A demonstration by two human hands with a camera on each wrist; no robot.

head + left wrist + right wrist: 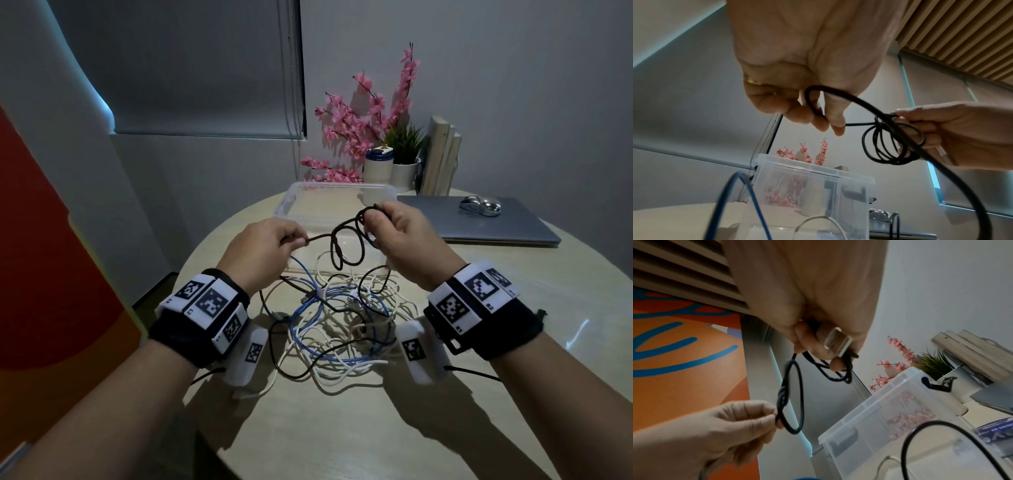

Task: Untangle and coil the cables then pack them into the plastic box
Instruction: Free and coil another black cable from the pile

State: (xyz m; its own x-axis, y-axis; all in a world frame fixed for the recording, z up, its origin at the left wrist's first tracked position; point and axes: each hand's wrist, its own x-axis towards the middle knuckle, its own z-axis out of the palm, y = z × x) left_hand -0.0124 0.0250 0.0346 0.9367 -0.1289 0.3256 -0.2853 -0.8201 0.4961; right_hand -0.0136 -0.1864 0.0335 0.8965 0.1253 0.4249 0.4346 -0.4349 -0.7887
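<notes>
We're mid-coil on the thin black cable (346, 246), right hand (397, 233) gripping loops, left hand (263, 246) pinching the tail; next wrap needs slack w/o snagging the pile.

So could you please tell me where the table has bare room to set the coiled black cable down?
The round beige table is bare near its front edge, below the tangle of blue, white and black cables, and right of it, before the closed grey laptop. It is crowded centrally, up to the clear plastic box.

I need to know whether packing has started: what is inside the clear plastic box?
No cables show in the plastic box; pink flowers show through its walls. The right hand and black cable cover part of its floor.
</notes>
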